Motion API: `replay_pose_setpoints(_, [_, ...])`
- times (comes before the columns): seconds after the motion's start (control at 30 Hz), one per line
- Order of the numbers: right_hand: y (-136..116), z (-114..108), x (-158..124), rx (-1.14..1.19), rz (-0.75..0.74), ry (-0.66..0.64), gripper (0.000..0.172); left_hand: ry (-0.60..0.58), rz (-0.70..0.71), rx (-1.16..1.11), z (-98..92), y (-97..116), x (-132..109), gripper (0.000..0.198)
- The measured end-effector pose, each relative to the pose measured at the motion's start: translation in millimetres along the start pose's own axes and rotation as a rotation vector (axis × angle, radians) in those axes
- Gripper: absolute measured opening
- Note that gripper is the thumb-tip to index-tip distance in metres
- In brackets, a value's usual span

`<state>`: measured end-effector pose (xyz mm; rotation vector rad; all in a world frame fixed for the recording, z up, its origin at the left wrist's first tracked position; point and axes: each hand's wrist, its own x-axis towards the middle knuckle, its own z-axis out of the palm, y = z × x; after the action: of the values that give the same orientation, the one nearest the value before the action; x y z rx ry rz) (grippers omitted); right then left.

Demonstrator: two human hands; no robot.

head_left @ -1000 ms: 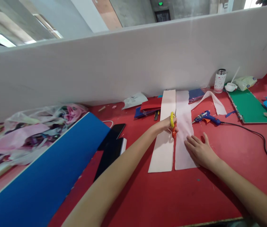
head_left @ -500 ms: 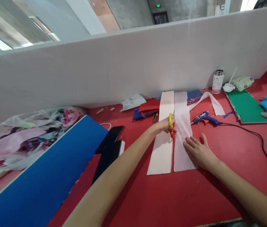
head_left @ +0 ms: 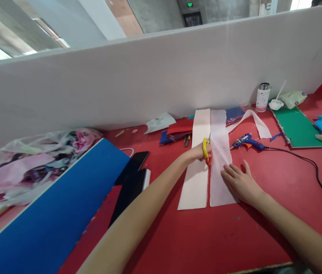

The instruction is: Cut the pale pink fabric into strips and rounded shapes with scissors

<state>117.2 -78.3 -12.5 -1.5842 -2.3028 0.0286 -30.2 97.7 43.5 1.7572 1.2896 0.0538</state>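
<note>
My left hand [head_left: 199, 151] is closed on a pair of scissors [head_left: 206, 147] with yellow and orange handles. Their blades point away from me, along the gap between two long strips. On the left lies a cream-coloured strip [head_left: 193, 190], flat on the red table. Beside it is a thin pale pink strip [head_left: 219, 182], slightly wrinkled with a ragged right edge. My right hand [head_left: 241, 180] rests flat on that pink strip's right edge, fingers spread. A blue glue gun [head_left: 248, 142] lies just beyond my right hand.
A white partition [head_left: 149, 80] runs behind the red table [head_left: 184, 243]. To the left are a blue board [head_left: 72, 198], dark phone-like devices [head_left: 129, 186] and a bag of scraps [head_left: 41, 163]. A green board [head_left: 302, 127] and a bottle [head_left: 263, 97] stand right; the glue gun's cord trails there.
My left hand and the scissors have shifted very slightly, with the handles turned a little. My right hand stays in place on the pink strip.
</note>
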Motion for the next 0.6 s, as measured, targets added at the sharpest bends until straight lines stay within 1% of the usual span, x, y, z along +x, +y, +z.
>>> replay_pose_setpoints(0.17, [0.5, 0.7, -0.4, -0.03, -0.007, 0.026, 0.033, -0.051, -0.061, 0.003, -6.5, 1.1, -2.8, 0.015])
replay_pose_setpoints(0.27, [0.1, -0.5, -0.4, -0.037, -0.007, 0.025, 0.034, -0.069, -0.087, -0.004, -10.6, 3.7, -3.9, 0.015])
replay_pose_setpoints(0.6, [0.5, 2.1, -0.4, -0.044, -0.01, 0.038, 0.034, -0.069, -0.111, -0.016, -13.5, 6.1, 0.6, 0.012])
